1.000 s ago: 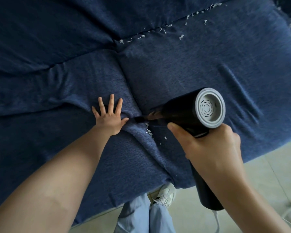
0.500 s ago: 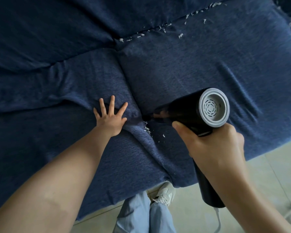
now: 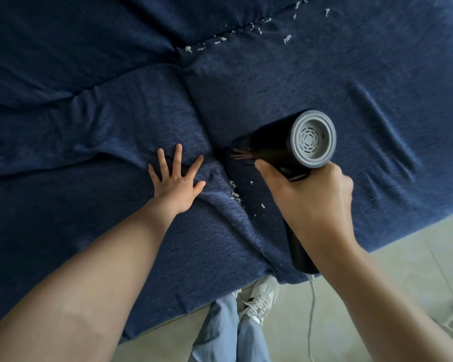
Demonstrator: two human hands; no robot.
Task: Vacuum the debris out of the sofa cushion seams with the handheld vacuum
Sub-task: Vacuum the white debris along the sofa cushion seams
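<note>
On the sofa (image 3: 324, 74), soft woven blue cloth dips into a seam (image 3: 207, 131). Left hand (image 3: 175, 181) lies flat beside it, fingers spread. Right hand (image 3: 311, 197) grips the vacuum (image 3: 285, 145), a smooth black tube with a round grey vented end, nose at the seam. Small white bits (image 3: 236, 194) lie just below.

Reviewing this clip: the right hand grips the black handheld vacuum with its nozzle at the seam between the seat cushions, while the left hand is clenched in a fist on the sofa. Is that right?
Not quite. In the head view the left hand lies flat with fingers spread, pressing the sofa fabric beside the seam. The rest holds: the right hand grips the black handheld vacuum, nozzle at the seam.
</note>
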